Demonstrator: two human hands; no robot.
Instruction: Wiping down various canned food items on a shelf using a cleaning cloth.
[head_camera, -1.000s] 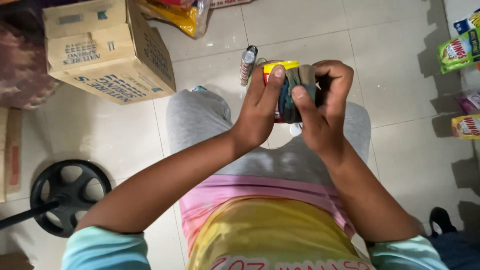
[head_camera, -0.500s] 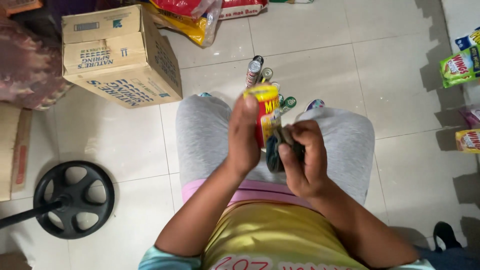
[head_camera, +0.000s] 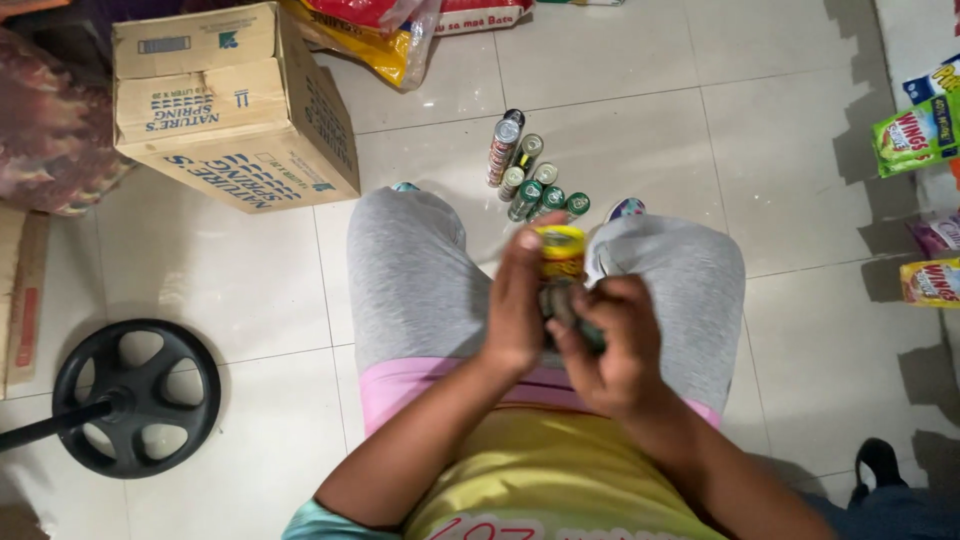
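- The tiled floor (head_camera: 780, 120) is carrying everything in view; the person is sitting on it in grey trousers, knees pointing away from the body.
- One cardboard box (head_camera: 230, 100) is standing closed beyond the left knee, with one red and yellow sack (head_camera: 385, 40) lying just behind it.
- One black round stand base (head_camera: 135, 395) is resting on the floor beside the left hip.
- Four snack packets (head_camera: 915, 135) are showing along the right edge, each partly cut off.
- Seven small cans (head_camera: 527, 178) are lying in a loose cluster between the knees, touching or nearly touching one another.
- One yellow can (head_camera: 561, 252) is being held over the lap, upright or slightly tilted, its lid showing above the fingers. It is probably rigid, smooth-walled and light enough for one hand; a slippery side is likely, so a wrap around the middle of the body looks the surest hold.
- The left hand (head_camera: 515, 310) is curling closed around the can's left side, thumb near the lid.
- The right hand (head_camera: 610, 345) is bunching half closed against the can's lower part and is gripping something dark; what that is cannot be told.
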